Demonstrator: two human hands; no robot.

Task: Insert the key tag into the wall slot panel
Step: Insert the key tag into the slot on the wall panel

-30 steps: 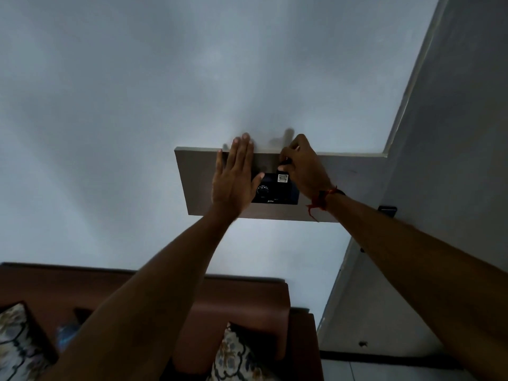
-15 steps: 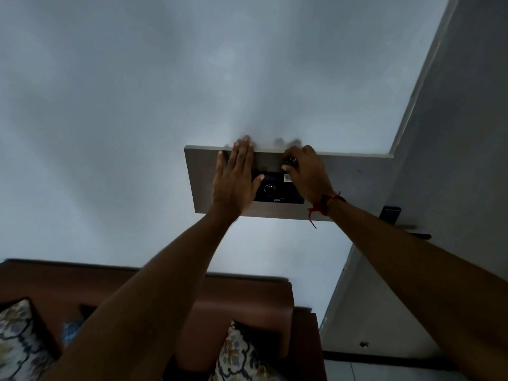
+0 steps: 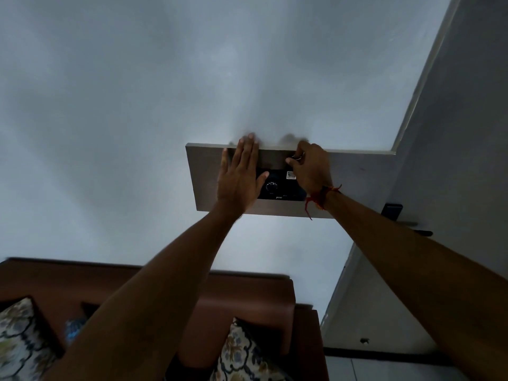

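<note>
A black slot panel (image 3: 280, 188) with a round dial and a small white sticker is set in a grey wooden board (image 3: 357, 177) on the wall. My left hand (image 3: 239, 177) lies flat and open against the board, covering the panel's left edge. My right hand (image 3: 309, 167) is closed at the panel's top right corner, pinching the key tag; only its metal ring (image 3: 299, 156) shows between the fingers. The tag itself is hidden by my fingers. A red thread is tied round my right wrist.
A brown sofa (image 3: 247, 298) with patterned cushions (image 3: 242, 356) stands below against the pale wall. To the right a door (image 3: 453, 160) carries a dark lock plate and handle (image 3: 398, 215).
The view has shifted, so the board sits further right in frame. My right hand has risen slightly at the panel's top right corner. The left hand stays flat on the board.
</note>
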